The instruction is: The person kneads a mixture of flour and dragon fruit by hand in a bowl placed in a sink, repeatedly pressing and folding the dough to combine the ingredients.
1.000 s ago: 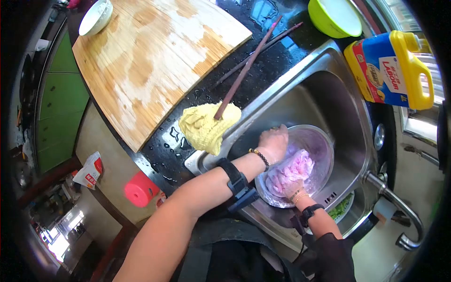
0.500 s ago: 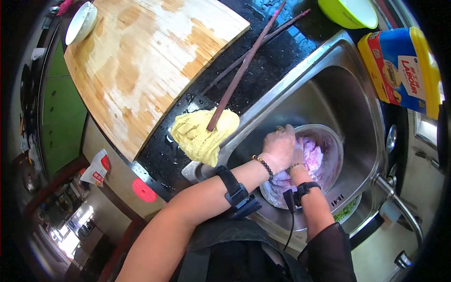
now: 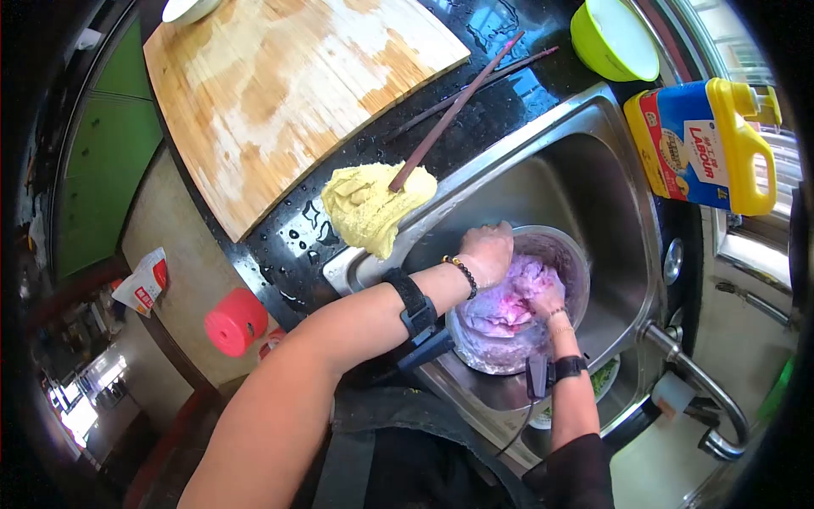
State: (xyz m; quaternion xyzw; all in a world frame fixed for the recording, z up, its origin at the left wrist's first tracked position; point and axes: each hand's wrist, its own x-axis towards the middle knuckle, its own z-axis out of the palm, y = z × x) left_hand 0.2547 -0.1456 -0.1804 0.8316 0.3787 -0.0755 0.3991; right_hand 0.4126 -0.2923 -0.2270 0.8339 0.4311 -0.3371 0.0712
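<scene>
A metal bowl [image 3: 579, 265] sits in the steel sink, holding a soft, wet purple and pink mass [image 3: 500, 310]. My left hand [image 3: 490, 253] is closed at the bowl's upper left rim, with its fingertips partly hidden. Inside the bowl, my right hand [image 3: 544, 299] has its fingers curled into the purple mass, which partly covers them. Both wrists wear bracelets and black straps. Left of the sink, a yellow cloth-like lump [image 3: 373, 204] lies on the counter edge with the end of a dark stick [image 3: 445, 123] on it.
A wooden board [image 3: 288, 93] lies at upper left, with a white bowl [image 3: 188, 8] on it. A green bowl [image 3: 604, 51] and yellow jug [image 3: 746, 161] stand beyond the sink [image 3: 623, 212]. The faucet [image 3: 699, 373] is at right, a red container [image 3: 236, 322] at lower left.
The view has shifted. My hands have moved apart: the right is now deeper in the purple mass towards the bowl's right side, while the left remains by the rim. More of the purple mass shows.
</scene>
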